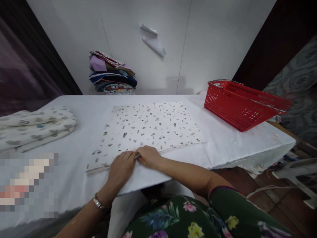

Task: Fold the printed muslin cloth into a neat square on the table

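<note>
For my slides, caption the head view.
Left hand and right hand pinch the near edge of a patterned cloth on a white tabletop.

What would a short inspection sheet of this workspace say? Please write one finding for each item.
Surface: white cloth-covered table, creased; lower left is masked by pixelation.
Job's things: white rectangular cloth with small scattered prints, laid flat.
Clutter: bunched white patterned fabric at left; stack of folded multicoloured textiles at the far edge; red perforated plastic basket at right.
Hands: left hand and right hand together, fingers closed on the cloth's near edge.
Cables: thin pale line over the floor at right, possibly a cable.
Surroundings: pale panelled wall; brown floor.
</note>
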Available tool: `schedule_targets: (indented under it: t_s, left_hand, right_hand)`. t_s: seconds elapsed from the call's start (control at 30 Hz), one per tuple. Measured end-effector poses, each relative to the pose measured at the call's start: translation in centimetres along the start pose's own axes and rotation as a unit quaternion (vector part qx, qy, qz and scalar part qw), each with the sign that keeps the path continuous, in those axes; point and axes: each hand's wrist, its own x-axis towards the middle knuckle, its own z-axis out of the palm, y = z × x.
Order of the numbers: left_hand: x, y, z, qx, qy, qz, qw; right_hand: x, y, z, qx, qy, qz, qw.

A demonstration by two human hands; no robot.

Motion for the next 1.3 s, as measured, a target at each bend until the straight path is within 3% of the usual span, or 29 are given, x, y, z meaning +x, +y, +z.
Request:
schedule_targets:
  t_s: [0.13, 0.23, 0.53, 0.7, 1.03, 1.3]
  left_hand:
    - [0.2, 0.0, -0.1, -0.004, -0.013, 0.002, 1.000]
    - [0.1, -0.2, 0.1, -0.010, 0.007, 0.005, 1.000]
    - [-0.3, -0.5, 0.8, -0.046, 0.027, -0.002, 0.999]
    - [-0.4, -0.5, 1.0, -0.055, 0.019, -0.006, 0.998]
    - [-0.4, -0.3, 0.8, -0.057, 0.022, -0.010, 0.998]
    - [-0.4, -0.4, 0.9, -0.058, 0.021, -0.009, 0.998]
  right_hand:
    - [-0.5, 0.5, -0.1, -0.012, 0.008, -0.047, 0.999]
    - [-2.1, 2.0, -0.5, -0.035, 0.021, -0.062, 0.997]
    - [-11.8, 11.4, -5.2, -0.085, 0.049, 0.033, 0.995]
    - [-15.2, 14.2, -6.9, -0.105, 0.063, 0.062, 0.991]
    - [-14.1, 14.0, -6.4, -0.020, 0.117, 0.035, 0.992]
    - [-12.8, 14.1, -6.7, -0.049, 0.056, 0.031, 0.997]
